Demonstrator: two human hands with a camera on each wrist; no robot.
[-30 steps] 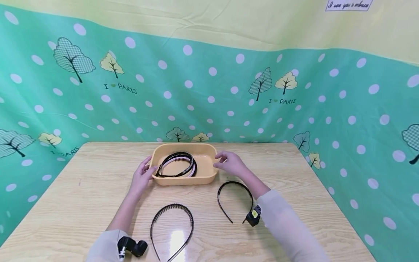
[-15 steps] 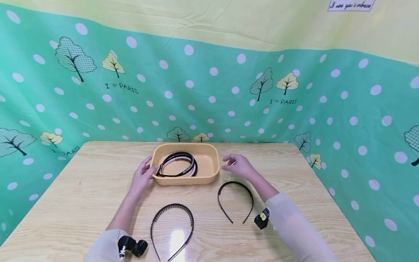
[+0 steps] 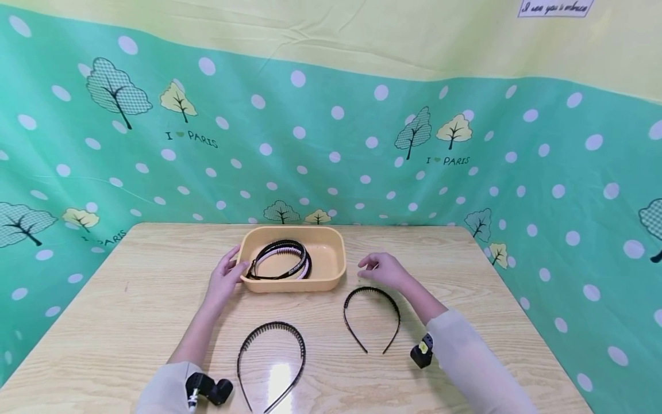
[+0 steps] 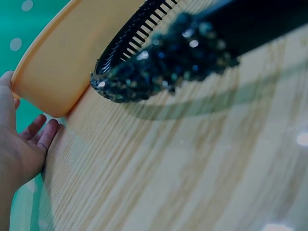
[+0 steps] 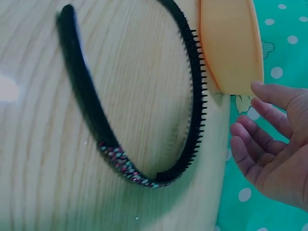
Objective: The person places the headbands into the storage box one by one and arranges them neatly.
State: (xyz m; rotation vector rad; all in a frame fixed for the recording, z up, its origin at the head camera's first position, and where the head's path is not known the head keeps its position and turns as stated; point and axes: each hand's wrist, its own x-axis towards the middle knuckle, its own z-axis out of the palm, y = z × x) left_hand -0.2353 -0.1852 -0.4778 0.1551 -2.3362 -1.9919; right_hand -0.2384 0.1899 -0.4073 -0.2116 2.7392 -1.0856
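Note:
A peach plastic basket [image 3: 331,284] stands at the back of the table, with several black and pink headbands [image 3: 281,277] lying inside. My left hand [image 3: 226,279] holds the basket's left end, thumb over the rim and fingers along the outer wall. To the right of the basket, my right hand [image 3: 384,270] hovers with loosely bent fingers and nothing in them. Just below it lies a black toothed headband [image 3: 345,313], whose coloured stones show in the right wrist view. A second black headband [image 3: 304,351], dark-jewelled in the left wrist view, lies nearer the front.
The wood-grain table [image 3: 129,322] ends at a green polka-dot cloth [image 3: 331,132] hung behind and at the sides. A black wrist camera [image 3: 209,389] sits on the left sleeve, another camera [image 3: 422,352] on the right.
My right hand has left the basket's right end and moved right, then slightly toward me, above the right headband. My left hand and the basket have stayed in place.

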